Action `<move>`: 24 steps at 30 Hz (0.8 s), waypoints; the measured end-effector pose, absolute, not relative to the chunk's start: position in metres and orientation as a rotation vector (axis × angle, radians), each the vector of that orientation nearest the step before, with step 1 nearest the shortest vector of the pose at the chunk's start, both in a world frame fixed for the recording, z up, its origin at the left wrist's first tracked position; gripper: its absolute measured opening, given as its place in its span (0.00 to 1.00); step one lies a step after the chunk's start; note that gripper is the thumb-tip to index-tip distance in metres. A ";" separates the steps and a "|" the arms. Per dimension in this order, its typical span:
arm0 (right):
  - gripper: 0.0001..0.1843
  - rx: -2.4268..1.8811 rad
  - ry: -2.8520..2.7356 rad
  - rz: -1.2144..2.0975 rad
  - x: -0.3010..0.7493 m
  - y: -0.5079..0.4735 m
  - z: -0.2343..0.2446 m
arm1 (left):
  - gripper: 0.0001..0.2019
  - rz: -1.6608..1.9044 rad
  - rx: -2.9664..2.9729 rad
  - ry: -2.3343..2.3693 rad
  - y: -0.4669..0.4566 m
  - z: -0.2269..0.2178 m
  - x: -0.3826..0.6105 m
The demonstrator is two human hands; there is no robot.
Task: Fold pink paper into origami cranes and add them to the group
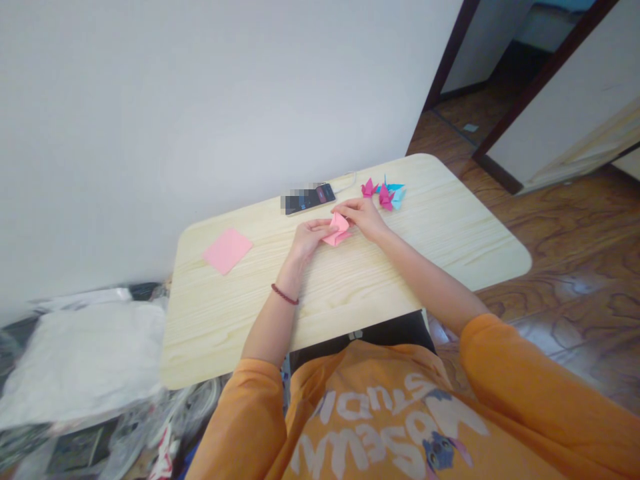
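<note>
Between my two hands is a partly folded piece of pink origami paper [337, 231], held just above the middle of the table. My left hand [311, 236] pinches its left side, the thumb lying across the folds. At its upper right edge, the fingertips of my right hand [364, 217] are closed on a corner. Some of the inner folds are hidden by my fingers. A flat square of pink paper [227, 251] lies on the table to the left of my left hand.
Several folded paper cranes, including a magenta crane [369, 188] and a light blue crane [399, 198], sit beyond my right hand. A phone [310, 199] with a cable lies near the wall. The light wooden table [450, 233] has rounded corners. White bags [95, 353] are piled at left.
</note>
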State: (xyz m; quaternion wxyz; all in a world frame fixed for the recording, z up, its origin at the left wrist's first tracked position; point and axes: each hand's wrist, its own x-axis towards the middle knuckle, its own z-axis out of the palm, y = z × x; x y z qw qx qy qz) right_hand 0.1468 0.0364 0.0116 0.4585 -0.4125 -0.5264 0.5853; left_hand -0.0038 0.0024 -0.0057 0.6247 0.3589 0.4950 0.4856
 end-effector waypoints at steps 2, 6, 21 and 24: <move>0.16 -1.011 -1.286 1.435 0.147 0.036 0.012 | 0.22 1.116 0.826 1.139 0.002 -0.006 -0.004; 0.17 -1.024 -1.293 1.421 0.147 0.036 0.011 | 0.22 1.117 0.830 1.146 0.002 -0.007 -0.005; 0.15 -1.080 -1.358 1.392 0.148 0.035 0.013 | 0.23 1.094 0.820 1.146 0.002 -0.005 -0.004; 0.14 -1.062 -1.341 1.411 0.149 0.036 0.013 | 0.23 1.081 0.824 1.158 0.002 -0.004 -0.004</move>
